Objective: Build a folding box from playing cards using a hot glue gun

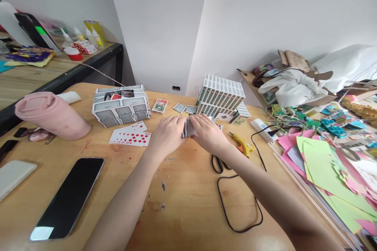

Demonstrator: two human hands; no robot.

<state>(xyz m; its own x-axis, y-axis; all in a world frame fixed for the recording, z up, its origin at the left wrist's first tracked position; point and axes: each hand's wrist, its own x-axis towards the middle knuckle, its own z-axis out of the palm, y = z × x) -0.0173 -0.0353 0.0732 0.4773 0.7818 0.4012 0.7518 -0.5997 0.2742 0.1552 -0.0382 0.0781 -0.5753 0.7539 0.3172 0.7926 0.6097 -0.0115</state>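
Observation:
Both of my hands are together at the middle of the table. My left hand (168, 132) and my right hand (207, 131) grip a small grey-patterned bundle of playing cards (190, 128) from its two sides. My fingers hide most of it, so I cannot tell how many cards it has or whether they are folded. Just behind my right hand stands a stacked block of card boxes (220, 93). Face-up diamond cards (132, 138) lie left of my left hand. Beyond my hands are a red-and-green card box (160, 105) and some small grey card pieces (179, 108).
A box built of grey cards (121, 108) stands back left, near a pink tumbler (53, 115). A phone (69, 198) lies front left. To the right are a yellow glue gun (243, 145), black-handled scissors (217, 164), a power strip (263, 130) and coloured paper (321, 164).

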